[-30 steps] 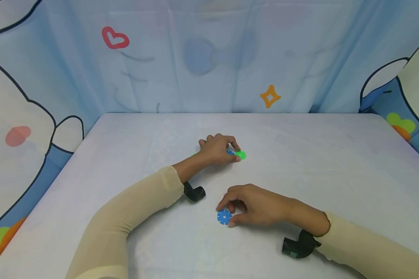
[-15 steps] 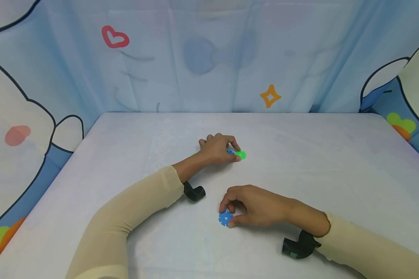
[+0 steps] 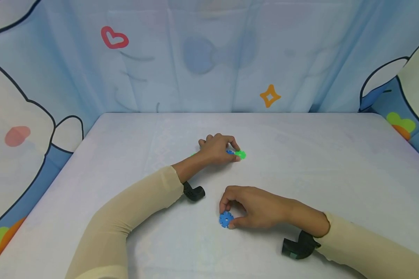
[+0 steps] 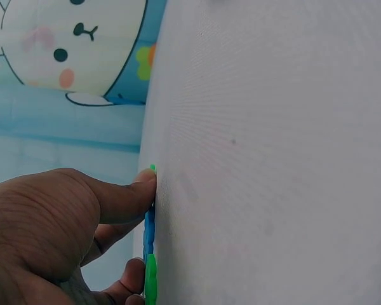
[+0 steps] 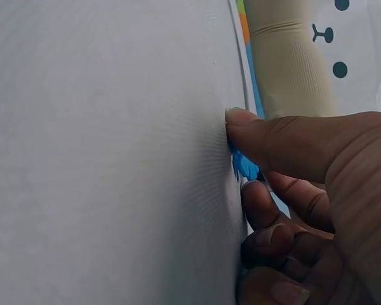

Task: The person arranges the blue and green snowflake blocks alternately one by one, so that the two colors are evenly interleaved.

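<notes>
At the far middle of the table, my left hand (image 3: 216, 149) pinches a green notched plastic disc (image 3: 241, 154) between thumb and index finger. A blue disc (image 3: 230, 152) adjoins it on the left, mostly covered by the hand. The left wrist view shows these pieces edge-on in a row, with another green disc (image 4: 152, 279) by the curled fingers. Nearer to me, my right hand (image 3: 255, 205) holds a blue snowflake-like notched disc (image 3: 226, 219) by its right side with thumb and index finger. That disc (image 5: 244, 164) is partly hidden behind the thumb in the right wrist view.
A pale cloth covers the table (image 3: 317, 162). Behind it hangs a light blue curtain (image 3: 209, 58) with cartoon prints. Black wrist cameras (image 3: 194, 192) sit under both cuffs, close above the cloth.
My right hand's blue disc has shifted slightly right and towards me, with the index finger curling in a little more. The left hand and its pieces have stayed in place.
</notes>
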`<state>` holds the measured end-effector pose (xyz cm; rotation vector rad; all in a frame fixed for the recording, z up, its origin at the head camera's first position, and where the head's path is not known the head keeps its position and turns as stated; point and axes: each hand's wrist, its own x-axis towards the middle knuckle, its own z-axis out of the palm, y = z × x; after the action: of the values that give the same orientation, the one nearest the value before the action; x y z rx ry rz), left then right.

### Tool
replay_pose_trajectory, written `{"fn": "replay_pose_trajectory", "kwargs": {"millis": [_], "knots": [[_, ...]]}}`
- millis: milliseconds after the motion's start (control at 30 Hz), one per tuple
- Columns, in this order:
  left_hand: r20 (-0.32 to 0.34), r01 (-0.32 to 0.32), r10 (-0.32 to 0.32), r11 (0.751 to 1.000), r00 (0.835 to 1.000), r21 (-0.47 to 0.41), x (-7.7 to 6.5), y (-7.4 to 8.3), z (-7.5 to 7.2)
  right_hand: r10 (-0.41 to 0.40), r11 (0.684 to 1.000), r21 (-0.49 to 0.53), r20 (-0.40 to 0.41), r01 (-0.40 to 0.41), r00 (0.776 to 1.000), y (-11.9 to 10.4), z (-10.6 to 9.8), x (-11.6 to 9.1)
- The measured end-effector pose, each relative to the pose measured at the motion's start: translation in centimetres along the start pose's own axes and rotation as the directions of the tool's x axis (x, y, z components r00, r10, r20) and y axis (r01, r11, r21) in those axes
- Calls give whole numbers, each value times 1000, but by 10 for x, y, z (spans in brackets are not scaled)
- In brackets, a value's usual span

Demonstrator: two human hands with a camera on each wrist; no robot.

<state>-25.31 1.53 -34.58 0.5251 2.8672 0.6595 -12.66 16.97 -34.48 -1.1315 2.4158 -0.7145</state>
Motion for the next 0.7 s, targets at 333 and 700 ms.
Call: {"fn": "replay_pose_trajectory", "kwargs": {"millis": [333,700], "knots": [[-9,-14,14,1000,1000,-1,0,-1,1,-125,991,49,31,124,992,0,-1,-2],[-17,-19,19,1000,1000,4,-2,-1,1,-201,972,131,48,193,978,7,-1,1]]}}
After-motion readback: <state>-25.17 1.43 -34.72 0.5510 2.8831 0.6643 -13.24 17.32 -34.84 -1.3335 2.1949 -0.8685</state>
